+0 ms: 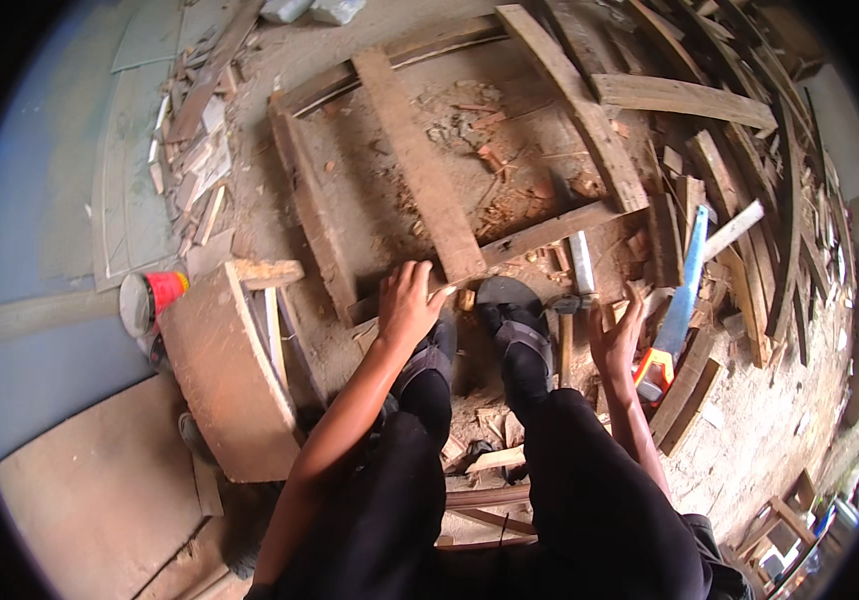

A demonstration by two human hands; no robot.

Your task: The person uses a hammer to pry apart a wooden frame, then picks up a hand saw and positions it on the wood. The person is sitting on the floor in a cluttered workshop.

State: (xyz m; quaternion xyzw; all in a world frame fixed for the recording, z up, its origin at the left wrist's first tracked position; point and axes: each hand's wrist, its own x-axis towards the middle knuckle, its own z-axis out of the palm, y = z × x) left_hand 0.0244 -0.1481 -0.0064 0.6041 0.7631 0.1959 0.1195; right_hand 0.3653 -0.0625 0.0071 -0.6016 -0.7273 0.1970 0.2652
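Note:
A rectangular frame of old brown boards (318,205) lies on the floor before me, with a loose plank (420,160) laid across it. My left hand (410,305) rests at its near rail, beside the plank's near end, fingers slightly bent and thumb held apart. Further right, my right hand (616,335) is open, its fingers spread and nothing seen in them. Just left of it a hammer with a dark head and wooden handle (566,350) stands near my foot. A handsaw with a blue blade (685,285) and orange-yellow handle leans to the right of that hand.
Long timber boards (750,200) are heaped at the right. A wooden box-like piece (225,375) and a red-and-white bucket (150,300) stand at the left. Wood scraps (195,170) line the far left, and chips litter the floor inside the frame. My sandalled feet (512,310) are close to the near rail.

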